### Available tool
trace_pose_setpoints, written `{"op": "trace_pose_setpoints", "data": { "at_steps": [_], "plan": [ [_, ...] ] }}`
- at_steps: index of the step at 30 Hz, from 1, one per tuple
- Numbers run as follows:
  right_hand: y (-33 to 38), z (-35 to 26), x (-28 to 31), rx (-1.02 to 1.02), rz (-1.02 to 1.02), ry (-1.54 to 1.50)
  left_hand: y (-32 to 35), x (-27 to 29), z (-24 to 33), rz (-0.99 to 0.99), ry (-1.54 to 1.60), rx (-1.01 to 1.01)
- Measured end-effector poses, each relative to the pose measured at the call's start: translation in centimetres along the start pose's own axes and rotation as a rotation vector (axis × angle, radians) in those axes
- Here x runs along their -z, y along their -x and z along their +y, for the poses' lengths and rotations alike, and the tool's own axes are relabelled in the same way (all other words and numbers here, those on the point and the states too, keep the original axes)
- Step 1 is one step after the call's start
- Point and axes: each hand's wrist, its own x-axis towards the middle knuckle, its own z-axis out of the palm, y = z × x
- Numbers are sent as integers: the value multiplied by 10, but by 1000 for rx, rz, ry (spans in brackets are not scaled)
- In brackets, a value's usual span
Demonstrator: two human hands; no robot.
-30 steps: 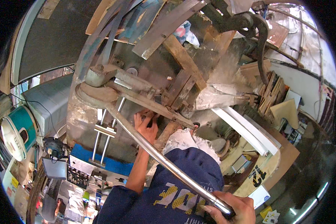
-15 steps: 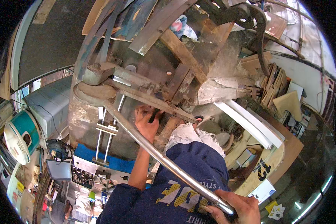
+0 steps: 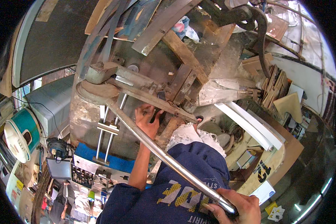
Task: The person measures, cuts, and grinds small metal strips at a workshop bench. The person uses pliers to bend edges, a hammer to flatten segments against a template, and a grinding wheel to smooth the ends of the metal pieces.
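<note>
My right hand [image 3: 242, 205], at the lower right, is wrapped round the end of a long shiny metal lever bar [image 3: 168, 156]. This bar slopes up and left to a rusty round metal disc [image 3: 97, 92] with a thick pivot block [image 3: 100, 72] above it. From the pivot a long, worn steel arm [image 3: 153, 99] runs right across the bench. My left hand [image 3: 147, 120] is at this arm's near edge, fingers bent and closed; the fingertips and what they grip are partly hidden. A small dark block [image 3: 161, 95] sits against the arm just beyond that hand.
A frame of thin bright rods [image 3: 108, 128] lies left of my left hand. Wooden and metal bars [image 3: 186, 56] crowd the far bench, below a curved iron hook [image 3: 263, 41]. White channel strips [image 3: 248, 125] lie to the right. A fan [image 3: 58, 148] stands at left.
The whole view has shifted slightly to the right. Both hands keep their places, the right on the lever bar and the left at the steel arm.
</note>
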Motion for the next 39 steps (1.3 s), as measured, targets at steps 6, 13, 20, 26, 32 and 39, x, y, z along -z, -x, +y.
{"op": "trace_pose_setpoints", "data": {
  "at_steps": [6, 13, 20, 26, 32, 39],
  "plan": [
    [6, -2, -1, 37, 16, 58, 3, 3, -10, -50, -60, -22],
    [3, 1, 4, 41, -5, 36, -5, -7, 10, 7, 51, 69],
    [4, -7, -3, 70, 37, 59, 11, -7, -14, -18, -182, 164],
    [-7, -33, 22, 345, 59, 120, -21, 5, 32, 200, 21, -137],
    [-10, -37, 11, 426, -12, 220, -14, 21, 26, 165, 121, 454],
    [2, -4, 10, 210, -13, 153, -17, 17, 25, -16, 337, 629]
  ]
}}
